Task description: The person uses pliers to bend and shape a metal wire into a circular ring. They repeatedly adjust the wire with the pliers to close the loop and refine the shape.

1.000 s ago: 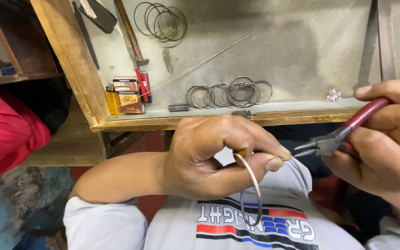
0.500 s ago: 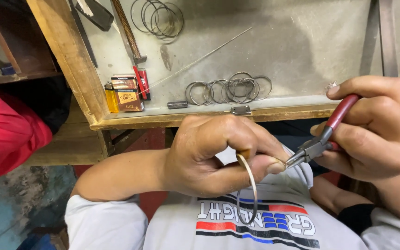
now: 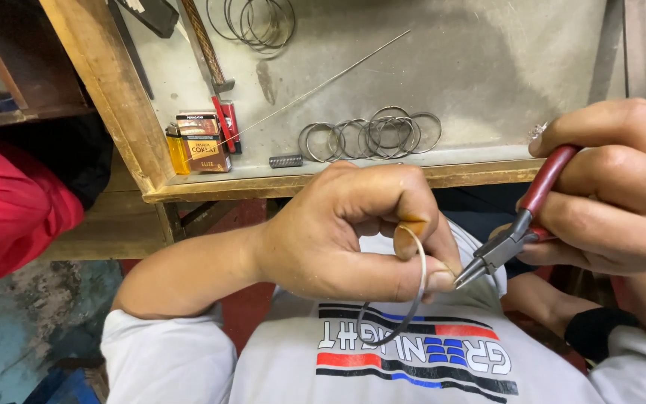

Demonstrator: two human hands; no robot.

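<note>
The left hand point(image 3: 338, 239) pinches a thin silver wire ring point(image 3: 405, 303) between thumb and forefinger, holding it upright in front of the white printed shirt point(image 3: 413, 366) so its upper end faces the tool. The right hand point(image 3: 622, 194) is closed around red-handled narrow-nosed pliers point(image 3: 517, 232), whose tip meets the ring right beside the left thumbnail; whether the jaws bite the wire cannot be told. Both hands work in the air, nearer than the wooden edge of the grey workbench point(image 3: 487, 75). Farther off lie a row of finished wire rings point(image 3: 371, 138), small cardboard boxes point(image 3: 200, 142) on the left, and a long straight wire point(image 3: 315, 86).
</note>
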